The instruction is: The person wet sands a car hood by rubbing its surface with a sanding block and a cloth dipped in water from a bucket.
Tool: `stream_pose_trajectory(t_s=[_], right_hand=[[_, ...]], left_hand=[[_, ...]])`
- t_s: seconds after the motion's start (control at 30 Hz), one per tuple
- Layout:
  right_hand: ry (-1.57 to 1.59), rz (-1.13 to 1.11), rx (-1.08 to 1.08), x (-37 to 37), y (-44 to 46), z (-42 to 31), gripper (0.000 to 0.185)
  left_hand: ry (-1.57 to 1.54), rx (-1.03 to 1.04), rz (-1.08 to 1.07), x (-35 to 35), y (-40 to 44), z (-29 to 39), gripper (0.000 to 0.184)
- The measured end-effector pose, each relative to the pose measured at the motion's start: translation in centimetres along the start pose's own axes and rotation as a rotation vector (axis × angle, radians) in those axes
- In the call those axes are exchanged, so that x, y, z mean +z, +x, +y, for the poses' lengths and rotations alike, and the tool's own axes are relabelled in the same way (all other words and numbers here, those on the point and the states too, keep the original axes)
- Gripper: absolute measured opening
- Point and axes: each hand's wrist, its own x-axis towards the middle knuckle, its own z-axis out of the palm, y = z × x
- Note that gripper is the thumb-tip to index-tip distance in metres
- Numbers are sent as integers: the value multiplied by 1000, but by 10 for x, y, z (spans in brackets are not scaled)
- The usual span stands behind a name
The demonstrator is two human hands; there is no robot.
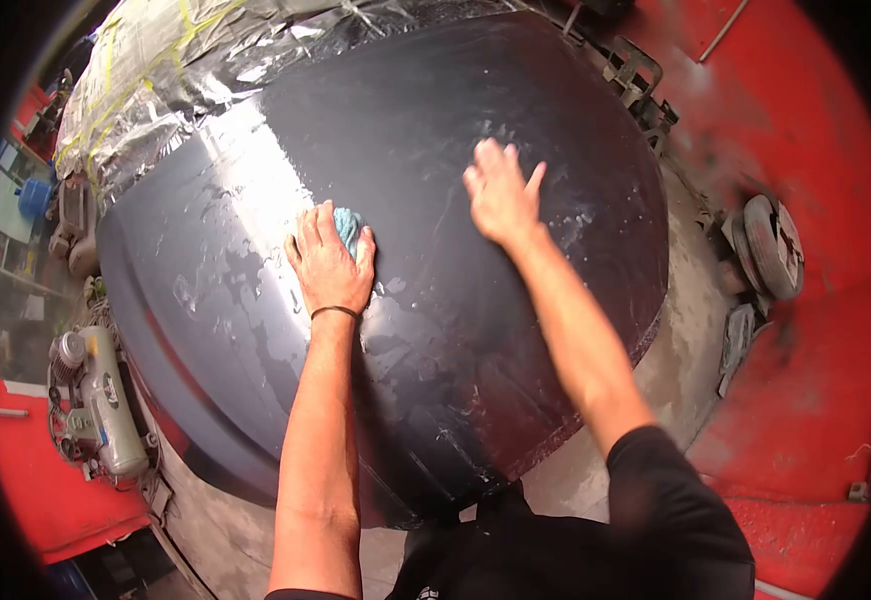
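A dark grey car hood point(386, 130) fills the middle of the view, its surface wet with water streaks, droplets and a bright glare on the left. My left hand point(331, 265), wearing a thin dark band at the wrist, presses a light blue cloth point(348, 226) against the hood; part of the cloth is hidden under the fingers. To the right, my right hand point(506, 195) lies palm down on or just over the wet panel. Its fingers are stretched and the thumb is spread; they are slightly blurred, and no object shows in them.
Crumpled plastic sheeting point(146, 85) with yellow tape covers what lies beyond the hood. An air compressor point(111, 400) stands on the floor at left. By the red wall point(816, 350) at right is a round, wheel-like object point(761, 245). Concrete floor point(696, 370) runs around the hood.
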Motion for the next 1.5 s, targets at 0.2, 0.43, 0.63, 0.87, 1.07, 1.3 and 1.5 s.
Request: stream_pose_trajectory(t_s=[0.2,0.43,0.63,0.87,1.07,1.3,1.5], right_hand=[[-7,-112,-311,7,-122,-20,64],[96,-3,98,9,-1,48,63],[56,-80,-230,14,-173,-32,61],[45,38,201,6,-50,93,63],[51,5,-50,21,-243,3,63],[136,-70,454,-11,-101,173,67],[116,45,129,18,-272,-17,62]], left_hand=[[-20,-22,-53,0,0,-1,74],[24,10,-30,3,-5,-3,75],[26,-40,-96,0,2,4,77],[47,7,-114,4,-30,57,76],[69,16,-107,8,-29,56,75],[73,27,-74,10,-28,56,74],[64,26,-81,14,-30,53,76]])
